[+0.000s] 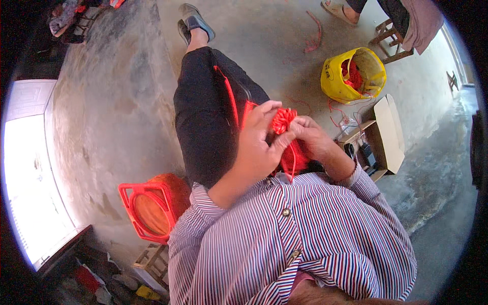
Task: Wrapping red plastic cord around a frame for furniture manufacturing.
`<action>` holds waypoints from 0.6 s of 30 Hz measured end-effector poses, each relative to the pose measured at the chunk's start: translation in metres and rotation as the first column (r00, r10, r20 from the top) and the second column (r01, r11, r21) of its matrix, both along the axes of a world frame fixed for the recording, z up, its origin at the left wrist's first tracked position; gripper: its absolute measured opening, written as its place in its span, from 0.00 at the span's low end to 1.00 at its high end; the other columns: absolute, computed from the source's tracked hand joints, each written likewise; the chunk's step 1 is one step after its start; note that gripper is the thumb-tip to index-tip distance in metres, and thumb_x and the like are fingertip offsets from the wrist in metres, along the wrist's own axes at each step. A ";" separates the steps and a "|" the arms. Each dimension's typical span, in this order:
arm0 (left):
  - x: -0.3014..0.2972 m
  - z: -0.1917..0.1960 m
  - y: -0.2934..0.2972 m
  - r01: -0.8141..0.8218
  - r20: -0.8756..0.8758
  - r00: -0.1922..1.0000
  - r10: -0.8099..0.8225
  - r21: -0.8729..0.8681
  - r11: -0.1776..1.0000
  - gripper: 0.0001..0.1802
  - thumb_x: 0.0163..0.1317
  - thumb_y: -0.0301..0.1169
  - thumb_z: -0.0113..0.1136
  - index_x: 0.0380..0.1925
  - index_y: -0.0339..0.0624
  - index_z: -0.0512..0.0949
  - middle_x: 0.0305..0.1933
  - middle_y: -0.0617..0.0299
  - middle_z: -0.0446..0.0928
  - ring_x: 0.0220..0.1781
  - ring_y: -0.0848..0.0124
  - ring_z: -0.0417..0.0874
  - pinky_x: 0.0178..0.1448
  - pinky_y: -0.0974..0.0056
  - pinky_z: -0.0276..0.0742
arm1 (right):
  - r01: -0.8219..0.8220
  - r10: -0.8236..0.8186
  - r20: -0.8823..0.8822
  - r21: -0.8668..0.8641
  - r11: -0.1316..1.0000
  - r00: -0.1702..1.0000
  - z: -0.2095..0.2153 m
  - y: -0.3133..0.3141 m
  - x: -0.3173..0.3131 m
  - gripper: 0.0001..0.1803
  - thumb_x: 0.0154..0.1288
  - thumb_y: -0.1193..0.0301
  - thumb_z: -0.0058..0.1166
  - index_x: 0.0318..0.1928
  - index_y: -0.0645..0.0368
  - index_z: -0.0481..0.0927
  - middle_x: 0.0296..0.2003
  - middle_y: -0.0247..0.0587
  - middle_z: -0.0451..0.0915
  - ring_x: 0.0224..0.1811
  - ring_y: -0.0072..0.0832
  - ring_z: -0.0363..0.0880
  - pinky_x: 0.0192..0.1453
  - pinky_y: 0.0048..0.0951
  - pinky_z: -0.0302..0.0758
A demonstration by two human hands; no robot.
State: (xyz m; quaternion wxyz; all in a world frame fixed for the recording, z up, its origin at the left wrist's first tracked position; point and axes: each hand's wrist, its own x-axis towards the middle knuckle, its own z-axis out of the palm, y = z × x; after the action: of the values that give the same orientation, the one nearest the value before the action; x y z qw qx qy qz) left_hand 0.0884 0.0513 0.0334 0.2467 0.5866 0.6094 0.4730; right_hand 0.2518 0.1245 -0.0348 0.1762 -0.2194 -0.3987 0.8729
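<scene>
Over my lap, a round red rosette of looped cord is pinched between my two hands. My left hand has it from the left, its fingers raised and bent beside the loops and its thumb below them. On the other side my right hand closes thumb and fingers at the rosette's lower right edge. A loose red strand hangs below toward my shirt. More red material lies on my lap behind the hands, partly hidden by them. A long red strip runs along my dark trousers.
Ahead on the right stands a yellow bucket with red cord inside. Nearer is an open cardboard box holding dark items. An orange-red stool or basket is at my left. Red cord lies on the floor near another person's foot.
</scene>
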 end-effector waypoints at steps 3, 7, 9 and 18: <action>-0.008 0.007 0.006 0.032 0.676 0.735 0.056 -0.117 0.993 0.19 0.61 0.31 0.63 0.51 0.38 0.73 0.53 0.59 0.76 0.55 0.71 0.75 0.61 0.63 0.70 | 0.110 -0.118 0.108 0.076 0.991 0.987 0.036 0.005 -0.035 0.24 0.69 0.50 0.47 0.48 0.60 0.76 0.34 0.27 0.76 0.36 0.17 0.73 0.40 0.23 0.72; -0.046 0.019 0.026 -0.156 0.758 0.642 0.115 -0.018 0.988 0.15 0.64 0.25 0.56 0.50 0.37 0.73 0.42 0.62 0.76 0.46 0.68 0.77 0.56 0.63 0.72 | -0.003 0.003 0.077 0.007 1.000 0.997 0.031 0.049 -0.039 0.23 0.68 0.51 0.48 0.45 0.59 0.78 0.22 0.24 0.71 0.22 0.14 0.64 0.26 0.19 0.61; -0.080 0.019 0.034 -0.134 -0.225 0.956 0.189 0.236 0.962 0.16 0.57 0.20 0.56 0.48 0.35 0.75 0.38 0.59 0.75 0.43 0.62 0.78 0.54 0.62 0.72 | -0.004 0.005 0.017 -0.063 0.998 1.000 0.026 0.067 -0.045 0.21 0.68 0.53 0.49 0.43 0.59 0.79 0.20 0.24 0.68 0.19 0.13 0.61 0.22 0.18 0.58; -0.076 -0.055 0.039 -0.212 -0.377 0.917 0.128 -0.190 0.959 0.16 0.52 0.24 0.61 0.43 0.35 0.78 0.43 0.49 0.79 0.47 0.53 0.79 0.53 0.56 0.74 | -0.214 -0.297 0.247 0.967 0.139 0.922 -0.018 0.073 -0.089 0.18 0.50 0.71 0.62 0.44 0.61 0.79 0.47 0.46 0.77 0.54 0.41 0.74 0.59 0.36 0.71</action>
State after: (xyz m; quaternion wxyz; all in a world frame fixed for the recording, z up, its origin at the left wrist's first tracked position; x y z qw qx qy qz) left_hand 0.0121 0.0907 -0.0220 0.1536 0.5759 0.7430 0.3044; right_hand 0.1632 0.1972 -0.0525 0.2193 -0.2260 -0.8910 0.3270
